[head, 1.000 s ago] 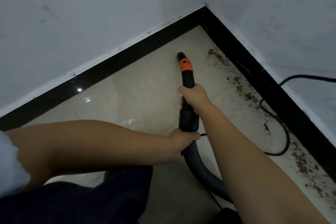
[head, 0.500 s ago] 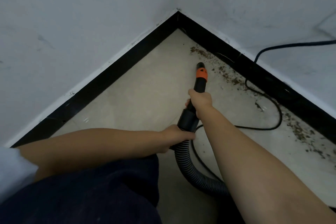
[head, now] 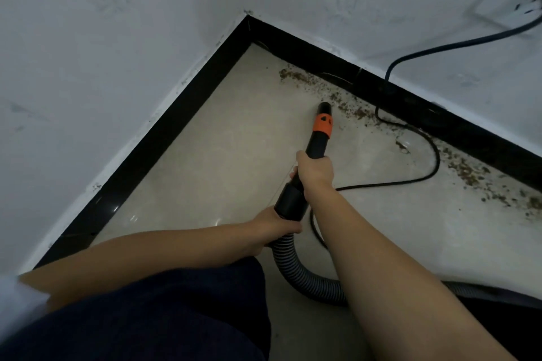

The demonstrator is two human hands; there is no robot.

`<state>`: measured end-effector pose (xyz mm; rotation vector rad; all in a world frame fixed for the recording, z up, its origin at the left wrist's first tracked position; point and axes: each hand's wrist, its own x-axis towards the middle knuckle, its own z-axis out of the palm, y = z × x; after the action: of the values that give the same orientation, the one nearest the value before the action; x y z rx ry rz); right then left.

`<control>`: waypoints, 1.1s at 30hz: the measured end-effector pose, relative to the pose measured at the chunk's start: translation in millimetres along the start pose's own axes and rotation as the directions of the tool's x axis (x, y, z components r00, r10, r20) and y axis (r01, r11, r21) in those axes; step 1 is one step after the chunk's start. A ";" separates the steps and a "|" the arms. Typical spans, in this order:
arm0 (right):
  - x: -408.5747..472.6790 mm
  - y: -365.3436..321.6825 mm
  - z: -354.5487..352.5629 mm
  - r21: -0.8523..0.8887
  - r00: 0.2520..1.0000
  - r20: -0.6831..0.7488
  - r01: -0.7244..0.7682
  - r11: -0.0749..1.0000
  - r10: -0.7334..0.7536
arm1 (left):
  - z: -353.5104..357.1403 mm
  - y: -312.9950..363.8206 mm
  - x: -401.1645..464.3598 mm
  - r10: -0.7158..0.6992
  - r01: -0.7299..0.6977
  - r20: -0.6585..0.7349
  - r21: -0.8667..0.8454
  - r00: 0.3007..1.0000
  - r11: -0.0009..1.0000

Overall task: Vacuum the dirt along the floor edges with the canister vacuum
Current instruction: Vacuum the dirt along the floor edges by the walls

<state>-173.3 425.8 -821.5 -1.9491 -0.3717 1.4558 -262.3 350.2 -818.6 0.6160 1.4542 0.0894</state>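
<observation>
Right hand (head: 315,170) wrapped around the black nozzle tube (head: 318,143), fingers curled tight just behind the orange collar (head: 322,127). Arm stretched well forward. Left hand (head: 274,227) grips lower down, where the thick black cuff (head: 290,202) meets the ribbed grey hose (head: 299,269); thumb lies across the top of the hose, fingers hidden underneath.

Nozzle tip (head: 324,107) angled down and away from the person, its mouth at or just above the pale tile floor (head: 205,161); contact cannot be confirmed. Tip sits just short of the dirt (head: 305,79), a brown crumbly strip running along the right-hand black skirting board (head: 440,114). More of the same debris (head: 475,176) scattered farther right along that edge, thicker toward the frame's border.

Hose loops back from the left hand, curves down and right, passing under the right forearm.

Thin black power cord (head: 422,176) snakes across the floor through the dirt, climbs over the skirting and runs up the white wall (head: 381,9) toward a blurred dark spot at top right. Second skirting run (head: 164,132) on the left meets the first in the corner. Dark trouser leg (head: 152,316) fills the lower left, bit of white sleeve (head: 14,302) at the edge.
</observation>
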 end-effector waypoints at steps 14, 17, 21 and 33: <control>16.1 -41.6 93.3 -0.118 0.984 0.176 0.054 0.992 -0.032 | -68.3 16.3 26.3 0.144 -0.166 -0.239 -0.075 0.960 0.983; 19.3 -36.7 79.5 -0.017 0.994 0.108 0.000 1.000 0.001 | -68.1 17.0 25.7 0.164 -0.164 -0.175 0.011 0.971 0.986; 15.9 -24.1 53.7 0.048 1.000 0.029 -0.011 0.999 0.010 | -54.2 17.3 21.1 0.143 -0.136 -0.072 0.089 0.987 0.987; 16.7 -12.7 12.8 0.138 0.995 -0.091 -0.020 0.990 0.033 | -27.4 19.4 14.7 0.136 -0.144 0.061 0.154 0.989 0.978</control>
<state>-177.5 449.2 -827.5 -1.9097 -0.1995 1.3643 -280.1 382.0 -823.0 0.8449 1.3772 0.0683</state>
